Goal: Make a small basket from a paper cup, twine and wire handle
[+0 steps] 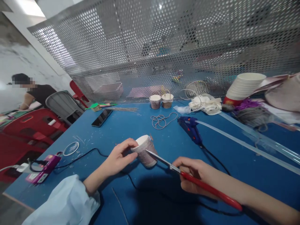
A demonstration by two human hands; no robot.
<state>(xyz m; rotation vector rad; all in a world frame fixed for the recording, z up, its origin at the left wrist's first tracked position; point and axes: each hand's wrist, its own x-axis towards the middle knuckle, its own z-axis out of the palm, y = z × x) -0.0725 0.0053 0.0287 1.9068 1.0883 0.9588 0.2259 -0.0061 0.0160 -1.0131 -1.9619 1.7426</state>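
My left hand point(123, 156) pinches the rim of a small paper cup point(148, 153), thumb outside and fingers at its mouth. The cup is wrapped in a greyish-pink covering and tilts toward the left. My right hand point(192, 173) grips red-handled scissors point(206, 186) near the pivot, with the handles lying back along the wrist. Their narrow metal blades look closed, and the tip is at the cup's side; whether it presses in I cannot tell. A blue glue gun point(191, 128) with a long clear glue stick point(234, 148) lies beyond my right hand.
Two small cups point(155, 102) stand at the back by a perforated metal screen point(140, 56). Grey cord point(161, 122), a phone point(102, 117), a stack of paper cups point(245, 87) and a purple power strip point(44, 168) lie around. Black cable crosses the blue table. A person point(39, 93) sits far left.
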